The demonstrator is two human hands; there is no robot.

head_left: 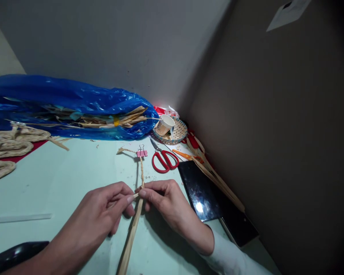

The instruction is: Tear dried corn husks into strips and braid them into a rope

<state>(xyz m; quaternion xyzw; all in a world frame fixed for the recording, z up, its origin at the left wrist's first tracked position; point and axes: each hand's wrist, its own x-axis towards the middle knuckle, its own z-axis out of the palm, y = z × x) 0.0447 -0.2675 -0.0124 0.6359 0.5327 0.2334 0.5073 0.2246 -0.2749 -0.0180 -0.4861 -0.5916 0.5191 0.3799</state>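
Note:
A thin braid of dried plant fibre [142, 172] runs toward me from a pink binder clip [142, 153], and its loose tail bends left beyond the clip. My left hand [103, 208] is closed, pinching a short pale strand [136, 195] between thumb and fingers at the braid's near end. Close beside it, my right hand [173, 204] pinches the braid's end with thumb and forefinger. From under the fingertips a long, flat dried strip [131, 236] extends to the bottom edge. The crossing of the strands is partly hidden by my fingers.
Red-handled scissors [165, 160] lie right of the clip, near a dark tablet [199, 191]. Behind stand a woven basket [180, 131] with a paper cup [166, 124] and a blue plastic bag [74, 89] of dried strips. Braided coils [8, 147] lie left. Walls close off the back and right.

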